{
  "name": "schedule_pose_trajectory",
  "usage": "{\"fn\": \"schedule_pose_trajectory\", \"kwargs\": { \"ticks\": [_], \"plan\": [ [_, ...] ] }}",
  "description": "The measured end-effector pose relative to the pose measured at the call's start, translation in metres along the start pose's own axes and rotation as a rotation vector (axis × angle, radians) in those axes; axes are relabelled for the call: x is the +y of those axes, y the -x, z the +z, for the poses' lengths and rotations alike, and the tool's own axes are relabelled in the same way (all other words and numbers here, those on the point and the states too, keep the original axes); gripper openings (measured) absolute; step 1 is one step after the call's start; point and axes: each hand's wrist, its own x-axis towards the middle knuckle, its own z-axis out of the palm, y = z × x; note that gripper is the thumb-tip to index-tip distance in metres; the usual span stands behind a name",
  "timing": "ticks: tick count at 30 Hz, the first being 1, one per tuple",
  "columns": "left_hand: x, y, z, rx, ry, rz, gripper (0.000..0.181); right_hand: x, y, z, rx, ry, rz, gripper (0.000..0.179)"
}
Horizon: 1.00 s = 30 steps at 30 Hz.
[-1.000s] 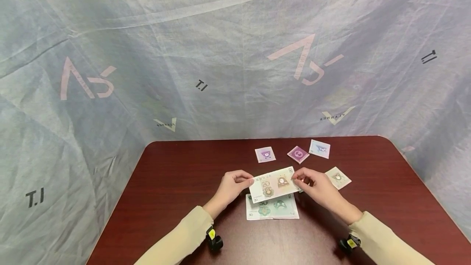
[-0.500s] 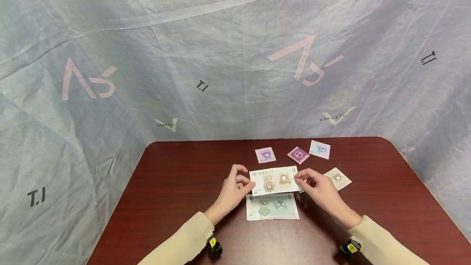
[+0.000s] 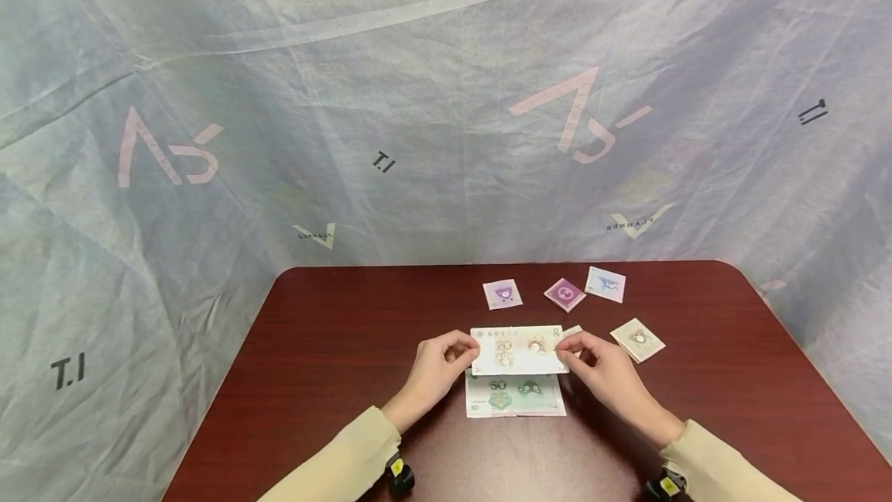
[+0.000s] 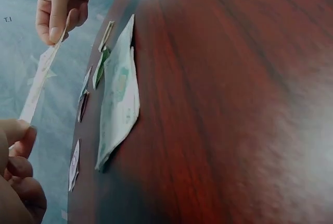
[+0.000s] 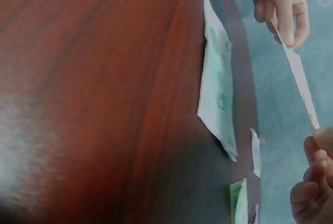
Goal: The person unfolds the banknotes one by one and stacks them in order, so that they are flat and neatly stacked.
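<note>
A banknote (image 3: 517,351) marked 20 is stretched flat between both hands, above the table. My left hand (image 3: 435,366) pinches its left edge between thumb and fingers; my right hand (image 3: 605,366) pinches the right end. Both wrist views show the note edge-on, off the tabletop, with a hand at each end. Below it in the head view a green banknote (image 3: 516,403) marked 50 lies unfolded, its upper part hidden by the 20 note. In the left wrist view, a small green folded note (image 4: 100,69) lies beyond it; the right hand mostly hides this one in the head view.
Toward the back of the dark red table (image 3: 334,331) lie a purple folded note (image 3: 503,294), a magenta one (image 3: 565,294) and a pale blue one (image 3: 605,284). A brownish folded note (image 3: 638,340) sits right of my right hand. Grey printed cloth (image 3: 418,99) hangs behind.
The 20 note has gone from tilted to nearly level and moved slightly lower. My left hand loosened its fingers half a second ago and now pinches the note's left edge. The right hand kept its hold.
</note>
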Motion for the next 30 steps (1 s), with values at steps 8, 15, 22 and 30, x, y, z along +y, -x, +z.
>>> {"fn": "schedule_pose_trajectory", "kwargs": {
  "ticks": [8,15,22,30],
  "plan": [
    [-0.008,0.015,-0.002,-0.125,-0.113,0.042,0.005,0.005,0.01,0.011,-0.065,-0.033,-0.082,0.02],
    [-0.01,0.025,-0.001,-0.169,-0.169,0.046,0.003,0.005,0.019,0.018,-0.109,-0.06,-0.096,0.022],
    [-0.013,0.028,0.004,-0.179,-0.239,0.051,0.007,0.006,0.024,0.021,-0.155,-0.045,-0.076,0.023],
    [-0.016,0.029,0.007,-0.178,-0.268,0.067,0.006,0.009,0.026,0.024,-0.169,-0.025,-0.096,0.023]
  ]
}}
